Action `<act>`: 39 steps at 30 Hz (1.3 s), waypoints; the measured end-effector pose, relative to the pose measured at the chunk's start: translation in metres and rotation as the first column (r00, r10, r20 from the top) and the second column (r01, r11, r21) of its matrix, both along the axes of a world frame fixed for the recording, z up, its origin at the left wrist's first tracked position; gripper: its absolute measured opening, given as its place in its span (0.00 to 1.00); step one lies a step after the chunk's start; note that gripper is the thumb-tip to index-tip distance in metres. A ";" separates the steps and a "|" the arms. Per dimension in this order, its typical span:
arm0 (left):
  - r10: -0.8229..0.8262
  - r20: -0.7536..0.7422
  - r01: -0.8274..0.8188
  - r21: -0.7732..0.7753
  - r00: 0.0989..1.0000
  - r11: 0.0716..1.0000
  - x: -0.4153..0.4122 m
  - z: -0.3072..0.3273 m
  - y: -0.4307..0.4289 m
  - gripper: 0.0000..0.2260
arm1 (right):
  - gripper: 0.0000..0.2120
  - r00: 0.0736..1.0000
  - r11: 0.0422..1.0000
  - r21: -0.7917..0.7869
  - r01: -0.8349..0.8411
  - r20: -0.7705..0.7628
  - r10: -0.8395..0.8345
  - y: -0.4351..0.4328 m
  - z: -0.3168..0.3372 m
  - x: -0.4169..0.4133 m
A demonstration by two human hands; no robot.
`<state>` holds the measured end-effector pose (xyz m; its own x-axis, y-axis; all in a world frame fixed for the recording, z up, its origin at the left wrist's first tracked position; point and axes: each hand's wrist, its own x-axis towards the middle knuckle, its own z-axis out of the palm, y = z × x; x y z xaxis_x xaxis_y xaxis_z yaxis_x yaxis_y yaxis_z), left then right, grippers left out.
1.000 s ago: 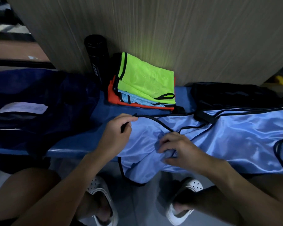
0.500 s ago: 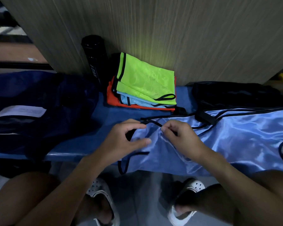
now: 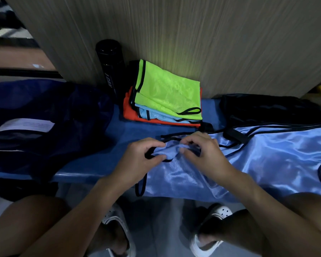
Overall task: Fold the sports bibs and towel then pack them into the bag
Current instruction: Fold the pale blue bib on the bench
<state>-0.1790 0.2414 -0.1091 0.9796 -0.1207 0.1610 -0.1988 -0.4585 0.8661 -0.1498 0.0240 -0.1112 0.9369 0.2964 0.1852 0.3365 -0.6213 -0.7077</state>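
the fingers (image 3: 148,143) of the left hand (image 3: 135,160) are curled in, thumb and forefinger pinching the black-trimmed edge of the light blue bib (image 3: 267,164), and the right hand (image 3: 206,156) is just beside it, its fingers (image 3: 195,139) bent and nipping the same bunched edge, so both hands are clamped on the cloth, close together but not quite touching

the bib lies spread along the right half of the blue bench (image 3: 82,173), shiny and creased, its near side hanging over the bench's front edge with a loop of black trim dangling below

at the back of the bench, near its middle, sits a stack of folded bibs (image 3: 167,91): lime green on top, pale blue under it, orange at the bottom

a black bottle (image 3: 110,65) stands upright just left of that stack at the back of the bench; it has white lettering down its side, but i can't read it from here

a dark navy bag (image 3: 44,108) is slumped over the bench's left end, with a white label (image 3: 26,125) on it, the print too blurred to make out

a black cloth (image 3: 267,108) is heaped on the back of the bench's right end

behind the bench rises a wood-grain panel (image 3: 193,34), lit faintly green above the stack

below the bench's front edge there's grey floor and the person's white perforated clogs (image 3: 115,219)

the room is dim
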 end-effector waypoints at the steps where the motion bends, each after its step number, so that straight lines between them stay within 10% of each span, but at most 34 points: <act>1: 0.044 -0.036 -0.046 -0.061 0.998 0.997 0.000 0.003 -0.001 0.11 | 0.10 0.999 1.000 0.001 -0.024 0.028 0.024 0.000 0.001 -0.001; 12: 0.100 -0.142 -0.129 -0.213 0.985 0.968 0.000 0.020 0.000 0.08 | 0.03 0.977 0.993 0.023 -0.113 0.185 0.106 0.023 0.007 0.001; 18: 0.005 -0.208 -0.052 -0.221 0.978 0.974 -0.003 0.023 0.003 0.14 | 0.07 0.983 0.964 0.261 -0.052 -0.155 0.095 0.024 0.013 0.000; 25: 0.050 -0.168 -0.091 -0.247 0.984 0.965 -0.003 0.020 0.001 0.08 | 0.15 0.962 0.949 0.299 -0.100 -0.216 0.170 0.024 0.017 -0.002; 31: 0.056 -0.166 -0.100 -0.271 0.984 0.957 -0.003 0.018 0.001 0.07 | 0.02 0.981 0.969 0.170 -0.176 0.109 0.159 0.024 0.014 0.004; 39: -0.037 -0.171 -0.016 -0.301 0.985 0.953 -0.008 0.024 0.002 0.08 | 0.09 0.941 0.943 0.236 -0.234 -0.191 0.281 0.027 0.024 -0.002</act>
